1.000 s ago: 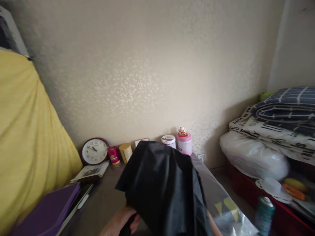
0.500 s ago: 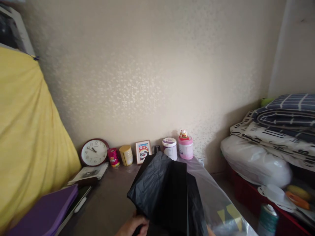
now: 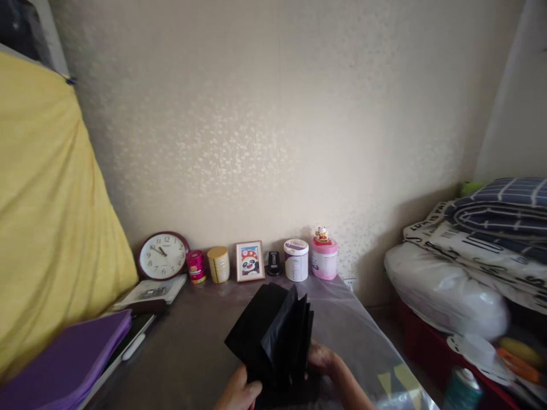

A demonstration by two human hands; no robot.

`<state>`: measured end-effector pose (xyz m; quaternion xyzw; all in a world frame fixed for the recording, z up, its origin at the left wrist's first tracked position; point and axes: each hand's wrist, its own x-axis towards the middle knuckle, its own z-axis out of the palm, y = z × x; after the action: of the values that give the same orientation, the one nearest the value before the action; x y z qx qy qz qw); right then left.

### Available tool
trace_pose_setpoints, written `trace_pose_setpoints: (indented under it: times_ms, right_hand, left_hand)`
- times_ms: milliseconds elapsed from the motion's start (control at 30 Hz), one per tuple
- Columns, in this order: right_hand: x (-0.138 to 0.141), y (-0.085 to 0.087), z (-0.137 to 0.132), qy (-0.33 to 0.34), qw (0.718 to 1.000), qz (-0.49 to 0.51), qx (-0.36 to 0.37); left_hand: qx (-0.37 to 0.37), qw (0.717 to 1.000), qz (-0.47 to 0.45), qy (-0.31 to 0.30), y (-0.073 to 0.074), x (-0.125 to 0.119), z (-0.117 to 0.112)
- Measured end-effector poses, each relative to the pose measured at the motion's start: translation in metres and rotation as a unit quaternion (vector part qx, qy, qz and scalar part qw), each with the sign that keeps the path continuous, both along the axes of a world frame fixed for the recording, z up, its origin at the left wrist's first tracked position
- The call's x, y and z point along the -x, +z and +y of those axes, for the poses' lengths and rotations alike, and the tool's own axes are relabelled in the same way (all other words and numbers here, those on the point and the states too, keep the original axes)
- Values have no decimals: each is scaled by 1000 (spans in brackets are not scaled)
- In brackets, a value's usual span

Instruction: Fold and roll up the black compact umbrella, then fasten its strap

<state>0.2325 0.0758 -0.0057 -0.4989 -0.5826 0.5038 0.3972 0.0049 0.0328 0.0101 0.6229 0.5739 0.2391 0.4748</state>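
A black bundle of stiff panels and thin, crinkled leaves (image 3: 252, 327) is held up in front of me over the table; its exact kind I cannot make out. My left hand (image 3: 241, 390) grips its lower left edge, thumb on the near face. On the other side, my right hand (image 3: 321, 360) is closed at its lower right edge, with the fingers partly hidden behind it. The leaves stand fanned apart on the right, and a broad flat panel tilts to the left.
Along the wall stand a clock (image 3: 163, 255), a pink can (image 3: 196, 266), a yellow-lidded can (image 3: 219, 265), a framed panda picture (image 3: 250, 261) and two tubs (image 3: 296, 262). A purple folder (image 3: 70, 361) lies at left. Folded bedding (image 3: 491, 228) and a spray can (image 3: 464, 390) are at right.
The black bundle has dropped lower and its spread panels have drawn closer together, uncovering the small black object by the wall. My right hand has come into fuller view.
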Motion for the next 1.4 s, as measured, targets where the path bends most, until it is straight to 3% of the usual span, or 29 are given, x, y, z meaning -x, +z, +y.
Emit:
trace_pose_setpoints:
  times_ms: [100,233,400,567,700,767,900,1067,1200,1400]
  right_hand:
    - [-4,4,-1,76,995,-9,62]
    - [-24,21,-10,139,985,-24,97]
    - [-63,36,-27,90,987,-67,113]
    - [-95,32,-41,36,983,-111,143]
    - [-107,27,-45,16,981,-141,132]
    - [-106,30,-43,-27,976,-202,72]
    - [-87,48,-31,-138,937,-290,-134]
    - [-30,87,-23,-109,896,-304,-305]
    - [13,105,-20,-40,856,-373,-355]
    - [41,98,-2,-8,795,-485,-365]
  left_hand:
    - [2,1000,18,5,-1,-4,0]
    - [6,998,52,23,0,-10,1]
    - [-4,997,78,19,3,-10,-2]
    - [5,998,64,-19,8,0,-11]
    - [-69,978,198,-9,5,4,-12]
    - [-111,964,241,-2,3,3,-12]
    - [-156,952,261,-10,0,-1,-14]
    - [-199,933,297,-36,2,-4,-21]
    - [-185,935,299,-34,5,-6,-23]
    - [-186,934,303,-28,1,-8,-24]
